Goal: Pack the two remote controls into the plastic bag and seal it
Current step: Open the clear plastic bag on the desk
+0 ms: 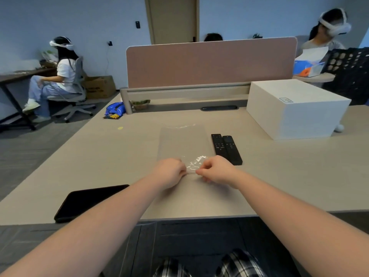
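The desk (pixel 99 156) carries the flat, empty plastic bag (pixel 181 140) in its middle, toward the near edge, and the two remote controls (pixel 226 148) side by side just off the bag's right edge. The left hand (pixel 169 171) and right hand (pixel 216 170) both pinch the bag's near mouth. The thin film may cling shut or slip out of the pinch, or a tug may drag the bag into the remotes.

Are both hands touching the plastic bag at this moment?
Touching. The head view shows the left hand and right hand pinching the near edge of the plastic bag, which crumples between their fingertips.
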Motion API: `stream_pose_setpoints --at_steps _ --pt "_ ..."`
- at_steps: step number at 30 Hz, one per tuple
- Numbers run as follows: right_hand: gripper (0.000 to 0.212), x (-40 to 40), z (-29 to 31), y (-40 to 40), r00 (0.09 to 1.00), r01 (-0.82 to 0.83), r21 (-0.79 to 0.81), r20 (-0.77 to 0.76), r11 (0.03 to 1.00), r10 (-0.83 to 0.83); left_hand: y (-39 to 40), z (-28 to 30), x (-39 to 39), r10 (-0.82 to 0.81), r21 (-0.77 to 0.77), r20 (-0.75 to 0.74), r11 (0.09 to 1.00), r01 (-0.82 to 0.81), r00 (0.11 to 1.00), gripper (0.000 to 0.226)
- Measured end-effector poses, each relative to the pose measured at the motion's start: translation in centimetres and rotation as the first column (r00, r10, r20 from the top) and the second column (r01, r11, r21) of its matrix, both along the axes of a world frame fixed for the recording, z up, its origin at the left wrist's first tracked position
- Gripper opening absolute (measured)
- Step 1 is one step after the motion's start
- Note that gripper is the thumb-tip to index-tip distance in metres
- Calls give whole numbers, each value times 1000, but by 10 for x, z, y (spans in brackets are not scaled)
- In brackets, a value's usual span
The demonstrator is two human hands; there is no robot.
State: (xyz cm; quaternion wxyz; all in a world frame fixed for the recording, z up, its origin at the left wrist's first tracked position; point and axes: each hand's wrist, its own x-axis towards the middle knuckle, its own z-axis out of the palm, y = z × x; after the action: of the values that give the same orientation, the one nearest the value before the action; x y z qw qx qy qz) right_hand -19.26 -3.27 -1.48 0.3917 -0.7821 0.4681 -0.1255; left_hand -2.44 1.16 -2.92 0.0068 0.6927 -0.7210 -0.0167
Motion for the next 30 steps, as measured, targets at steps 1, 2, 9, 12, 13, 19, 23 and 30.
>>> stream_pose_setpoints --at_steps 1,2,9,12,13,19,23,30 --pt "16 -1 -3 0 1000 2 39 5 999 -2 -2 -1 -1 0 -10 -13 1000 0 1000 26" --pt "18 -2 -5 0 1000 9 67 10 998 -10 -4 -1 -2 -1 -21 -24 1000 1 1000 27" --pt "21 5 -13 -10 975 152 237 124 960 -185 -10 -1 0 39 -85 -205 995 -58 978 21" --pt "20 11 -14 -10 940 189 326 213 926 -267 -9 0 2 72 -80 -286 992 -99 956 19" --pt "19 12 -14 -10 928 196 354 234 915 -290 -9 0 2 87 -69 -302 991 -113 949 18" --pt "13 18 -17 -9 870 235 430 306 872 -386 -8 0 -5 107 -35 -325 992 -125 940 15" --pt "12 18 -17 -4 868 189 429 348 884 -354 -7 -3 -11 83 -131 -372 981 -140 925 12" --pt "11 18 -15 -2 856 180 416 379 891 -350 -6 -6 -10 75 -198 -413 965 -170 907 11"
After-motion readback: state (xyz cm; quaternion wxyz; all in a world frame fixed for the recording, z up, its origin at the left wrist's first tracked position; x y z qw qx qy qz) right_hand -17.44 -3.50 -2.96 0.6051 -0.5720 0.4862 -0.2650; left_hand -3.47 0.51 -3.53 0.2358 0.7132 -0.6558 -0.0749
